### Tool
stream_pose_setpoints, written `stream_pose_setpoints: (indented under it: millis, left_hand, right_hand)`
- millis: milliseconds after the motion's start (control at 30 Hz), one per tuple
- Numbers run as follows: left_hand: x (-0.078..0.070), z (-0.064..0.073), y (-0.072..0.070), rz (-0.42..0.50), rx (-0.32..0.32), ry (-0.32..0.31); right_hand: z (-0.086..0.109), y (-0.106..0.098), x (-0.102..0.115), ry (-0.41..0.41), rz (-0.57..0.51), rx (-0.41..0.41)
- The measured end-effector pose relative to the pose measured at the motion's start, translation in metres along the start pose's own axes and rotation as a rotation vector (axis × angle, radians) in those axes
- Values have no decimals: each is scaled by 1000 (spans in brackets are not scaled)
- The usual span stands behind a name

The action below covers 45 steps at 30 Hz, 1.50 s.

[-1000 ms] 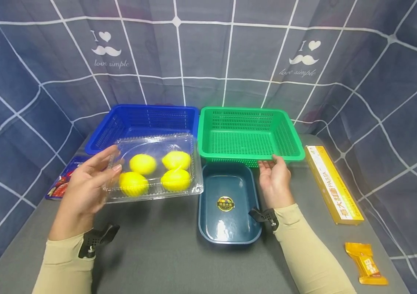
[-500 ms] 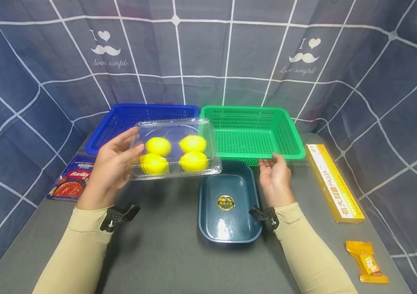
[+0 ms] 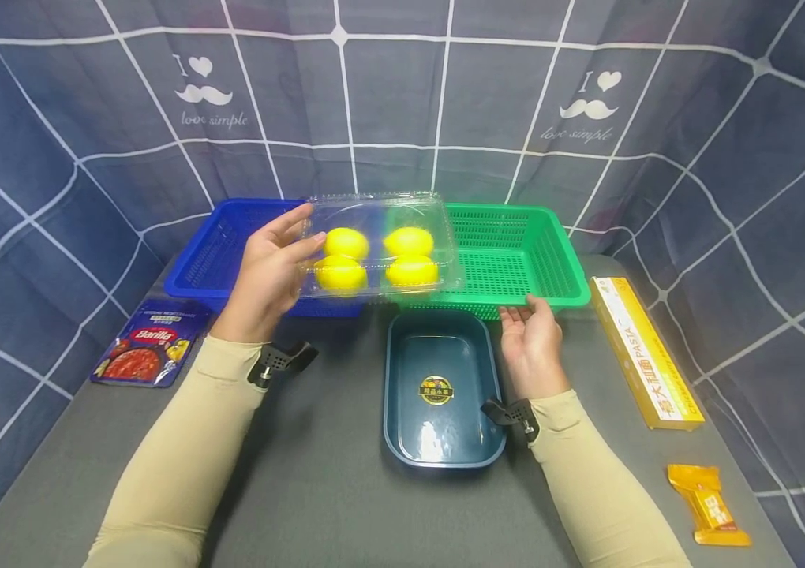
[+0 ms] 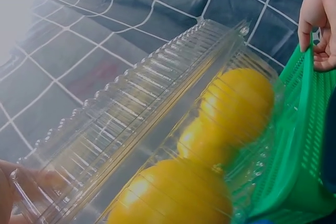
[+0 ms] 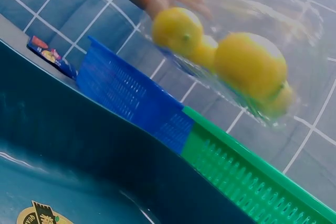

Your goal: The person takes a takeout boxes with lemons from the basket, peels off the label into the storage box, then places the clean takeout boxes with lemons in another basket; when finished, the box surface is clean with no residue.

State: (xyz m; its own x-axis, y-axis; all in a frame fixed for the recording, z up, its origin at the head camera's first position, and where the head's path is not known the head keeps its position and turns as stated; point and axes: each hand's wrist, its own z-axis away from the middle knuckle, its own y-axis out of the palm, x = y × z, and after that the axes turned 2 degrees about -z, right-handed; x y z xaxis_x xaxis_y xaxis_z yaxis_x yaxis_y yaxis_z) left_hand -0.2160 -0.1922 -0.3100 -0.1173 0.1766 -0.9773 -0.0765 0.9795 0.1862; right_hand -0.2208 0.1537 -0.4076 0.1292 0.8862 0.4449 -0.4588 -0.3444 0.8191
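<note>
My left hand (image 3: 269,264) grips the left end of a clear plastic clamshell box (image 3: 376,211) with several yellow lemons (image 3: 411,270) inside. In the head view the box overlaps the inner ends of the blue basket (image 3: 232,237) and the green basket (image 3: 516,276). The right wrist view shows the box (image 5: 310,30) raised above the basket rims, slightly tilted. My right hand (image 3: 533,351) pinches the front rim of the green basket, thumb over the edge and fingers curled beneath, as the left wrist view shows. Below the box's right half stands a dark teal tray (image 3: 438,434) with a round label.
On the left lies a blue Barilla packet (image 3: 150,347). A yellow pasta box (image 3: 647,355) lies along the right side, with an orange wrapped snack (image 3: 709,505) nearer the front. A grey checked curtain (image 3: 402,95) hangs close behind the baskets.
My left hand has carried the lemon box right and away from me, from before the blue basket to over where the two baskets meet. The right hand has stayed at the green rim.
</note>
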Motion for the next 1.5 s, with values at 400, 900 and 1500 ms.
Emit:
stream_pose_setpoints:
  millis: [400, 900, 1500]
  left_hand:
    - [11, -40, 47, 42, -22, -14]
    - [45, -83, 112, -224, 40, -74]
    - [90, -102, 134, -407, -18, -106]
  right_hand:
    - [0, 0, -1, 3, -17, -2]
    - [0, 0, 0, 7, 12, -13]
    - [0, -1, 0, 7, 19, 7]
